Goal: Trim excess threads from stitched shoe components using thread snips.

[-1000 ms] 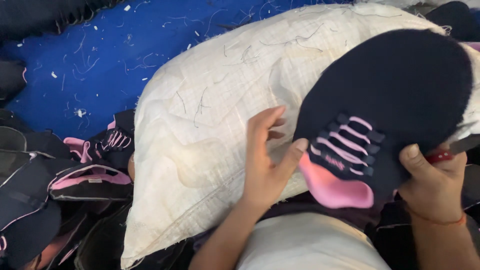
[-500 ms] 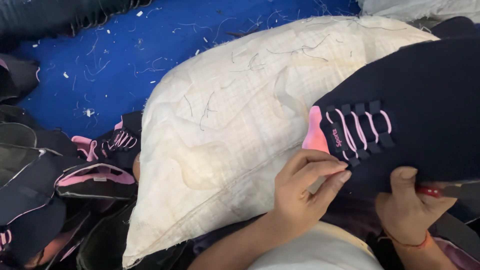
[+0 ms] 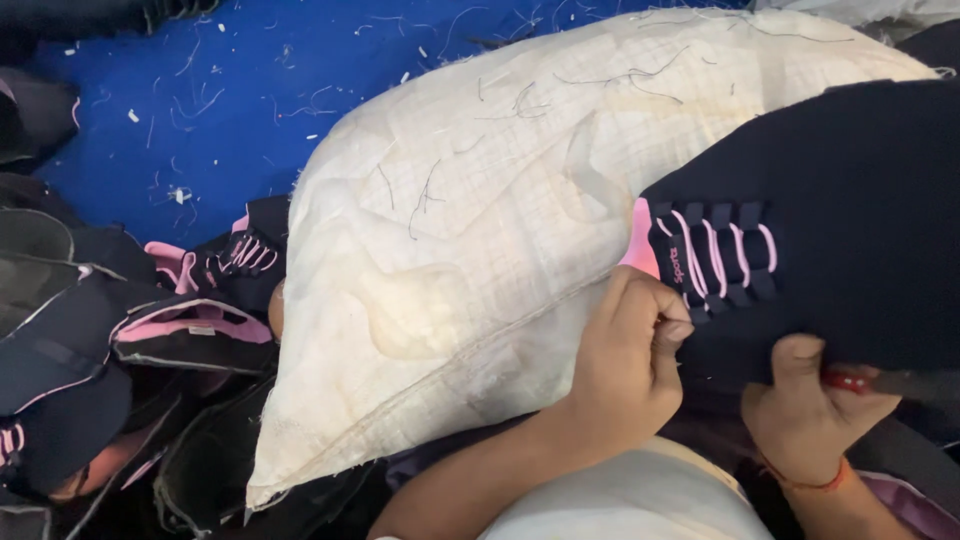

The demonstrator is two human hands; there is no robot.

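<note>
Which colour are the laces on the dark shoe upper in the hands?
Pink laces on the black fabric shoe upper, seen in the head view.

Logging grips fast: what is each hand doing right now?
Left hand: closed, pinching the pink edge of the dark shoe upper.
Right hand: closed on the shoe upper's lower edge, with a red-handled tool.

The shoe upper [image 3: 820, 240] has turned, pink tongue now left, seemingly pinched by the left hand [image 3: 625, 365].
</note>
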